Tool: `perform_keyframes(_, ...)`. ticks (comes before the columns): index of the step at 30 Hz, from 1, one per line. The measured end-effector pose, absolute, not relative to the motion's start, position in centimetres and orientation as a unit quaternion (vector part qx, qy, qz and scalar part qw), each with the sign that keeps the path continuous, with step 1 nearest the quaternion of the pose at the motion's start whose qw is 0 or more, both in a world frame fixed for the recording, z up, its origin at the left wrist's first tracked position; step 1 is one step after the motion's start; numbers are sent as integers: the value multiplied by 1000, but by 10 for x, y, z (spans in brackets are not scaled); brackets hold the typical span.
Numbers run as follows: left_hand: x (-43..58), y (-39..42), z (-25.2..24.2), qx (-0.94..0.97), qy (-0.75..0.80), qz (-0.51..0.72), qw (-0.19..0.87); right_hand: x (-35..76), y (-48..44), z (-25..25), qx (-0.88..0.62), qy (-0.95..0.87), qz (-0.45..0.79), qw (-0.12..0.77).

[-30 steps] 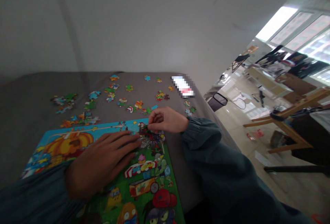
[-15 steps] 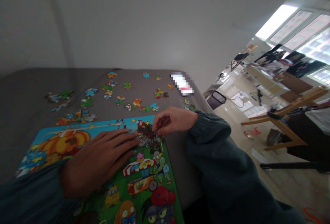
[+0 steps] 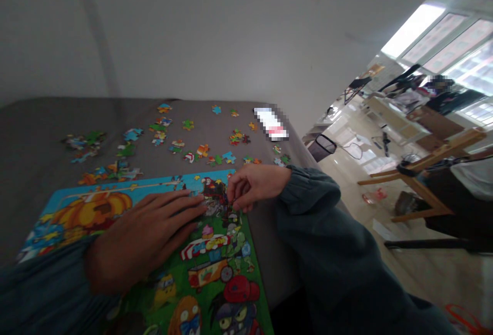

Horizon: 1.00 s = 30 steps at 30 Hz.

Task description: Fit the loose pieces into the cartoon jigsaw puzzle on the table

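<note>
A colourful cartoon jigsaw puzzle lies on the grey cloth, mostly filled in, with a pumpkin at its upper left and a food cart on the right. My left hand rests flat across its middle, fingers stretched out toward the dark section near the upper right corner. At that corner my right hand is closed, thumb and fingertips pinched on what looks like a dark puzzle piece at the picture's right edge. The fingers hide most of this piece, so I cannot tell whether it sits flat.
Loose puzzle pieces are scattered behind the puzzle, with a heap of pieces close to its upper left edge. A phone with a lit screen lies at the back right. A pale wall rises behind; a wooden chair stands off right.
My right hand has shifted slightly down along the puzzle's right edge, its fingers still pinched. My left hand stays flat in place. The view has moved a little.
</note>
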<state>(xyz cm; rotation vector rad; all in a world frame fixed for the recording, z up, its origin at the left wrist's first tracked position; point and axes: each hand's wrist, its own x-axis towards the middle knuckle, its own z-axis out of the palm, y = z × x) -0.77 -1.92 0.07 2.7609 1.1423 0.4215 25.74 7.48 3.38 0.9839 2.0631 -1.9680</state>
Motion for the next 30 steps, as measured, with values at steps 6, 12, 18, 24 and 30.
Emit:
perform_keyframes(6,-6,-19,2,914,372,148,63,261,75,37,241,752,-612,43)
perform_keyframes(12,-7,-20,-2,911,376,161,58,261,74,43,206,793,-573,14)
perform_keyframes(18,-10,-18,-3,918,356,168,46,259,75,46,236,776,-584,29)
perform_keyframes(24,-10,-17,-5,912,362,184,54,258,74,39,269,711,-646,67)
perform_keyframes(30,-9,-17,-3,911,374,164,56,257,75,39,223,760,-604,87)
